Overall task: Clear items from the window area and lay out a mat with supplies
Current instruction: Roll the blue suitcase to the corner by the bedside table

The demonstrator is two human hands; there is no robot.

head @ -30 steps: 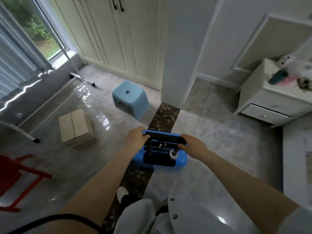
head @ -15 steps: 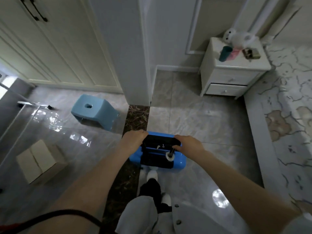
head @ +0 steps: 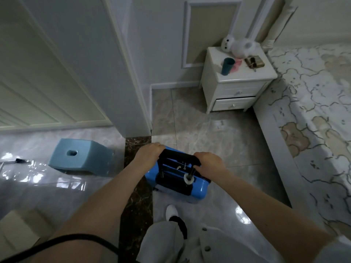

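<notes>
A bright blue hard-shell suitcase stands on the tiled floor in front of me, its black pull handle raised. My left hand grips the left end of that handle and my right hand grips the right end. A small white wheel or cap shows on the case below my right hand. The suitcase sits beside the dark marble floor strip, at the doorway into the bedroom.
A light blue plastic stool stands left of the case. A white wall corner rises just ahead. A white nightstand with a teal cup and plush toy is ahead right. The bed runs along the right. A cardboard box lies at lower left.
I have turned right and stepped forward with the suitcase. The window, red chair and rack have left the view; the nightstand and bed have come closer. Both hands keep their hold.
</notes>
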